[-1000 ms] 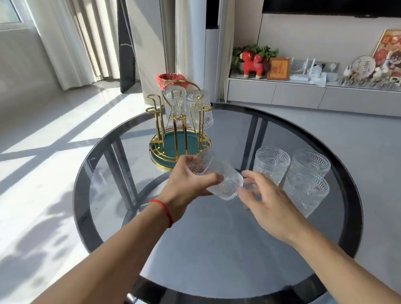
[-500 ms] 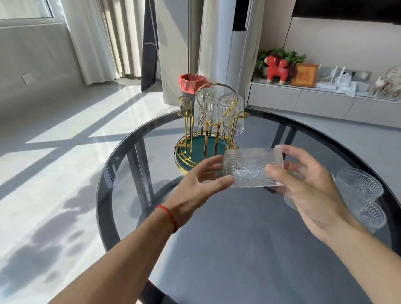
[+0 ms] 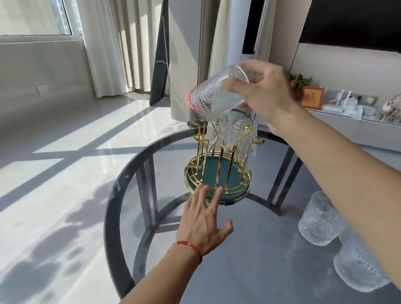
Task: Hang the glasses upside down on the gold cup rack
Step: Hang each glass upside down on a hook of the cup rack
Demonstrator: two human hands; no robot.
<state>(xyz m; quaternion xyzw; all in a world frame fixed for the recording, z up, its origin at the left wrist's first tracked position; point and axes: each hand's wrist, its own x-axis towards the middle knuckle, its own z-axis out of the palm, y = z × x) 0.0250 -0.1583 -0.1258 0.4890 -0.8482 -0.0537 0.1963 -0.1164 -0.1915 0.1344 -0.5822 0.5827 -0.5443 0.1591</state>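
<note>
The gold cup rack (image 3: 217, 174) with a green round base stands at the far side of the round glass table (image 3: 117, 206). Two ribbed glasses (image 3: 231, 135) hang upside down on its far pegs. My right hand (image 3: 264, 96) grips a ribbed clear glass (image 3: 216, 95) by its base end, tilted with the mouth pointing down-left, just above the rack. My left hand (image 3: 203, 220) is open, fingers spread, with its fingertips at the rack's front rim. Three more glasses stand on the table at the right, one (image 3: 320, 219) nearest the rack, another (image 3: 357, 269) closer to me, the third mostly hidden behind my right forearm.
A low cabinet (image 3: 351, 125) with ornaments and a picture frame runs along the right wall under a dark screen. Curtains (image 3: 114, 43) and a sunlit floor lie to the left beyond the table's edge.
My left hand let go of the glass and dropped to the rack's base. My right hand lifted the glass up over the rack and tilted it mouth-down. The view moved closer and left.
</note>
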